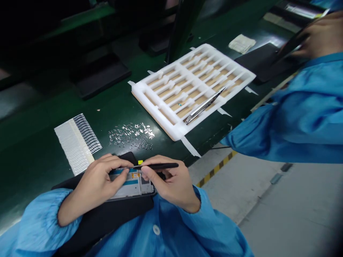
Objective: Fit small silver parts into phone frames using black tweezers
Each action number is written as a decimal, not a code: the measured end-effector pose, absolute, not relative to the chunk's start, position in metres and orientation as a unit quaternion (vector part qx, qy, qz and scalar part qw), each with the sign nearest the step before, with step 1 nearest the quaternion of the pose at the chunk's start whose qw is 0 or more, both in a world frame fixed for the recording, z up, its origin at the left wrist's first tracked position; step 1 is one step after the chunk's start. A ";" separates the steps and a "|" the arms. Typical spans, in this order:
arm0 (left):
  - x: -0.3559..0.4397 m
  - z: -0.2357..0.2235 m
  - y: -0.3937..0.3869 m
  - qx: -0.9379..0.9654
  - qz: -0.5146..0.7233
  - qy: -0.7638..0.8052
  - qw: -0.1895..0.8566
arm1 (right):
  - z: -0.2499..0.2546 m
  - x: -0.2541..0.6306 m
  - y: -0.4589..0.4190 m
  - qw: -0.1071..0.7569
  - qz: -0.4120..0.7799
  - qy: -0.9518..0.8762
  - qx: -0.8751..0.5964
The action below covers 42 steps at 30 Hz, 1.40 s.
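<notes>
My left hand (pixel 99 178) pinches the far edge of the open phone frame (pixel 125 192) over the black mat (pixel 112 214), my right hand (pixel 170 182) grips tweezers (pixel 164 166) there, and work looks unfinished, with small metal parts (pixel 131 135) loose on the bench (pixel 112 103).

Phone frame (pixel 125 191): over the near mat (pixel 131 208), between left hand (pixel 99 178) and right hand (pixel 170 182).
Strip sheet (pixel 71 142): left on the bench (pixel 29 157), beyond the left hand.
Small parts (pixel 138 131): between strip sheet and tray (pixel 158 112).
Device (pixel 205 106): aslant across the tray's near side.
Pad (pixel 259 59): right of the tray.
</notes>
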<state>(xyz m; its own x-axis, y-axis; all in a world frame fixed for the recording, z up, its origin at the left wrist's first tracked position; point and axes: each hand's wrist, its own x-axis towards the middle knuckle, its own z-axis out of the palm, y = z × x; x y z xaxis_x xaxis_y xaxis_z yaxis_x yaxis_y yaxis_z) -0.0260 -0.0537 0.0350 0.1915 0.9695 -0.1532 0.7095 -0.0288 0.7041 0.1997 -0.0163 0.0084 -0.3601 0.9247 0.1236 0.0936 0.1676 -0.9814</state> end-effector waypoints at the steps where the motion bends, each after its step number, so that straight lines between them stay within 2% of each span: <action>1: -0.024 0.034 -0.054 0.686 0.195 0.613 0.339 | 0.008 0.200 -0.016 0.408 0.509 -0.648 -0.393; 16: -0.017 0.027 -0.056 0.658 0.237 0.645 0.309 | 0.007 0.196 -0.022 0.480 0.430 -0.680 -0.350; 21: -0.015 0.027 -0.056 0.665 0.240 0.637 0.306 | 0.003 0.198 -0.022 0.475 0.432 -0.697 -0.320; 30: -0.030 0.043 -0.053 0.751 0.162 0.574 0.282 | -0.008 0.199 -0.026 0.473 0.405 -0.725 -0.295; 32: -0.031 0.046 -0.057 0.774 0.156 0.562 0.246 | -0.009 0.198 -0.027 0.482 0.418 -0.711 -0.295; 38: -0.027 0.050 -0.073 0.839 0.111 0.531 0.043 | -0.009 0.193 -0.028 0.468 0.419 -0.721 -0.292; 42: -0.046 0.055 -0.068 0.807 0.097 0.582 0.006 | -0.005 0.191 -0.029 0.454 0.404 -0.737 -0.296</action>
